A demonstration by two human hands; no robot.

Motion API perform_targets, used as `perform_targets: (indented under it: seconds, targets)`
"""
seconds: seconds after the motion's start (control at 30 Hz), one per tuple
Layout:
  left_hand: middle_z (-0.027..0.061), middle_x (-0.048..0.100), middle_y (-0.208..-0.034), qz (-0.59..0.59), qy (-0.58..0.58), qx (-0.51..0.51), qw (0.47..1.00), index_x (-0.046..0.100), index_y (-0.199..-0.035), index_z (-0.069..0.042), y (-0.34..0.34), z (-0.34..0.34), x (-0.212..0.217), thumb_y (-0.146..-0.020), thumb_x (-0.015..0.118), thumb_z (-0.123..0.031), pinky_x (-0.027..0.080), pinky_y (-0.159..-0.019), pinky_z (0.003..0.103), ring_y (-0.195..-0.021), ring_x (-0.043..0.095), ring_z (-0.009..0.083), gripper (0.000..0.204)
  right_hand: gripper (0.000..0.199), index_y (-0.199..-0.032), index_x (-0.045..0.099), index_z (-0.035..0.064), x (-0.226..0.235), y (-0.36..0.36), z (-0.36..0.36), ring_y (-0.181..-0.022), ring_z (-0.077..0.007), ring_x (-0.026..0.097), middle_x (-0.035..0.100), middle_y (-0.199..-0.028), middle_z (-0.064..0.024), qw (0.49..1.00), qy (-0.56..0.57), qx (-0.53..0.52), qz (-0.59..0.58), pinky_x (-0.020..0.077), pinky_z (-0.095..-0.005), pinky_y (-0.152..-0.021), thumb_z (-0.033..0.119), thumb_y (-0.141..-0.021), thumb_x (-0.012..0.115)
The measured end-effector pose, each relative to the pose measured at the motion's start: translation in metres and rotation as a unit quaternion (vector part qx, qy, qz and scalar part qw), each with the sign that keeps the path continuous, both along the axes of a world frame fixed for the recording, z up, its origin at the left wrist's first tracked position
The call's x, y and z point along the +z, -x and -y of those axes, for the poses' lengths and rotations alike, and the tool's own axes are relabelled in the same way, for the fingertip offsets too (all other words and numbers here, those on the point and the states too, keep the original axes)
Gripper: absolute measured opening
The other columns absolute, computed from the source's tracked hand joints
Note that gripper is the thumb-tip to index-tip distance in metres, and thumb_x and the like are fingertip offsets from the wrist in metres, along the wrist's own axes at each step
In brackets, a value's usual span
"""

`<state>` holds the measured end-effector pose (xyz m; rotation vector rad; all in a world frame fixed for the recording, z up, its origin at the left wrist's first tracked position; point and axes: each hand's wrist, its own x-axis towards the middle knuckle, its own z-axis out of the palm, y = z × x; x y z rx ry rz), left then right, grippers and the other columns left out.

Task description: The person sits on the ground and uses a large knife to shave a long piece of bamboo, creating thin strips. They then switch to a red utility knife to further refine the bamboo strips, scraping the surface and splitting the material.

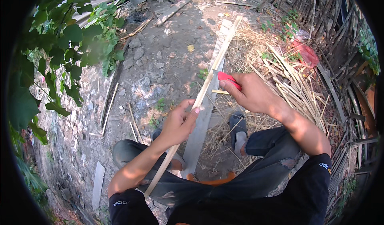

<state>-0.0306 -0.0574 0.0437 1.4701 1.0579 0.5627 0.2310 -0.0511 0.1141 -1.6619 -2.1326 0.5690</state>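
A long, pale split-bamboo strip (219, 57) runs slantwise from beside my left thigh up to the far middle. My left hand (180, 121) is closed round it at about mid-length. My right hand (252, 91) grips a red-handled utility knife (228, 79), its blade lying against the strip a little beyond my left hand. A short yellowish sliver (220, 92) sticks out just below the knife. Under the strip lies a long grey wooden board (203, 123), between my feet.
Pale bamboo strips (296, 89) are heaped at the right, with shavings (246, 45) around them and a red plastic bag (306, 53) behind. A stick fence (320, 17) stands at far right. Leafy branches (60, 45) hang at left. A flat offcut (98, 185) lies at lower left.
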Motion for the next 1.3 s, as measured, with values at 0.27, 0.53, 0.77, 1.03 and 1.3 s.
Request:
perform_targets:
  seconds: [0.27, 0.53, 0.77, 1.03, 1.3]
  targets:
    - [-0.0067, 0.047, -0.057, 0.051, -0.008, 0.014, 0.999, 0.054, -0.140, -0.003, -0.017, -0.013, -0.013, -0.108, 0.051, -0.025, 0.032, -0.046, 0.025, -0.049, 0.041, 0.0024, 0.039, 0.057, -0.084, 0.069, -0.0013, -0.048, 0.023, -0.007, -0.069, -0.0461, 0.067, 0.065, -0.069, -0.0255, 0.996, 0.066, 0.055, 0.029, 0.0525, -0.0538, -0.068, 0.050, -0.101, 0.053]
    - [-0.0079, 0.043, -0.060, -0.008, -0.006, -0.016, 1.000, 0.060, -0.135, -0.001, 0.000, -0.006, -0.030, -0.109, 0.050, -0.020, 0.028, -0.047, 0.026, -0.051, 0.037, 0.0012, 0.034, 0.063, -0.081, 0.069, 0.0003, -0.073, -0.029, -0.060, -0.073, -0.0452, 0.068, 0.068, -0.073, -0.0251, 0.996, 0.025, -0.035, 0.076, 0.0534, -0.0543, -0.070, 0.057, -0.102, 0.050]
    - [-0.0086, 0.038, -0.062, -0.009, -0.005, -0.039, 0.999, 0.059, -0.136, -0.001, 0.015, 0.013, -0.030, -0.108, 0.051, -0.017, 0.027, -0.050, 0.025, -0.056, 0.034, 0.0010, 0.033, 0.058, -0.081, 0.069, 0.0043, -0.096, -0.063, -0.077, -0.060, -0.0394, 0.065, 0.063, -0.059, -0.0177, 0.980, -0.097, -0.069, 0.161, 0.0505, -0.0498, -0.057, 0.056, -0.101, 0.052]
    - [-0.0085, 0.039, -0.063, 0.017, -0.072, -0.061, 0.995, 0.059, -0.135, -0.002, 0.029, 0.021, -0.023, -0.108, 0.049, -0.016, 0.028, -0.051, 0.023, -0.055, 0.034, 0.0012, 0.032, 0.057, -0.078, 0.064, 0.0063, -0.091, -0.074, -0.074, -0.053, -0.0389, 0.063, 0.059, -0.053, -0.0161, 0.956, -0.246, -0.046, 0.154, 0.0484, -0.0472, -0.049, 0.058, -0.099, 0.055]
    - [-0.0080, 0.037, -0.060, 0.204, 0.148, -0.084, 0.964, 0.054, -0.137, -0.002, 0.043, 0.028, -0.019, -0.110, 0.045, -0.018, 0.026, -0.048, 0.021, -0.050, 0.032, 0.0006, 0.033, 0.063, -0.068, 0.054, 0.0025, -0.087, -0.045, -0.053, -0.054, -0.0139, 0.036, 0.035, -0.055, -0.0028, 0.968, 0.026, -0.047, -0.244, 0.0351, -0.0363, -0.052, 0.052, -0.106, 0.047]
